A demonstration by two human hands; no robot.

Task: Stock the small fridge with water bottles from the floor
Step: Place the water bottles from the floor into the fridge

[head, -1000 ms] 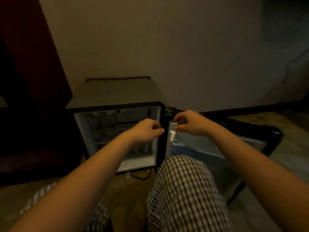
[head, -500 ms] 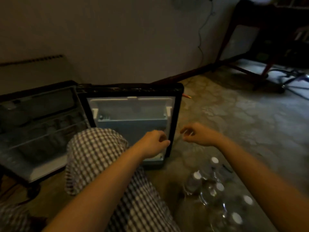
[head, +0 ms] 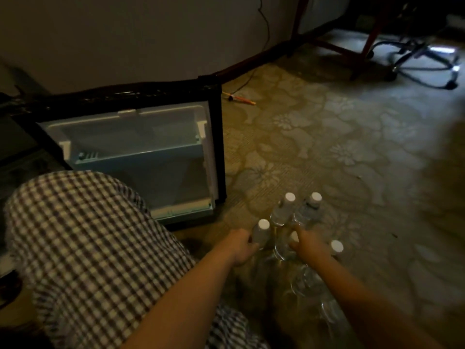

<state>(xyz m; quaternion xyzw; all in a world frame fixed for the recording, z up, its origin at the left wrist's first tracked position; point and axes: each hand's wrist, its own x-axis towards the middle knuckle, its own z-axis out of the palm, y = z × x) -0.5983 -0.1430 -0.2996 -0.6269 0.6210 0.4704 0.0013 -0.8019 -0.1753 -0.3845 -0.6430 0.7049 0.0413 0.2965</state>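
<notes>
Several clear water bottles with white caps stand in a cluster on the patterned floor, two of them [head: 289, 206] [head: 313, 205] at the far side. My left hand [head: 239, 246] grips the neck of the nearest left bottle [head: 261, 233]. My right hand [head: 308, 244] curls round the top of a middle bottle [head: 285, 250], partly hiding its cap. Another capped bottle [head: 336, 246] stands just right of that hand. The small fridge's door [head: 141, 159] hangs open to the left, its white inner shelf bare. Most of the fridge body is out of view.
My knee in checked trousers [head: 88, 248] fills the lower left, in front of the door. An orange object [head: 241, 99] and a cable lie by the wall. A wheeled chair base [head: 425, 61] and wooden furniture legs [head: 364, 49] stand at the far right.
The view has swung right and down from the fridge to the floor. Both hands dropped from near the fridge door to the bottle cluster and took hold of bottles.
</notes>
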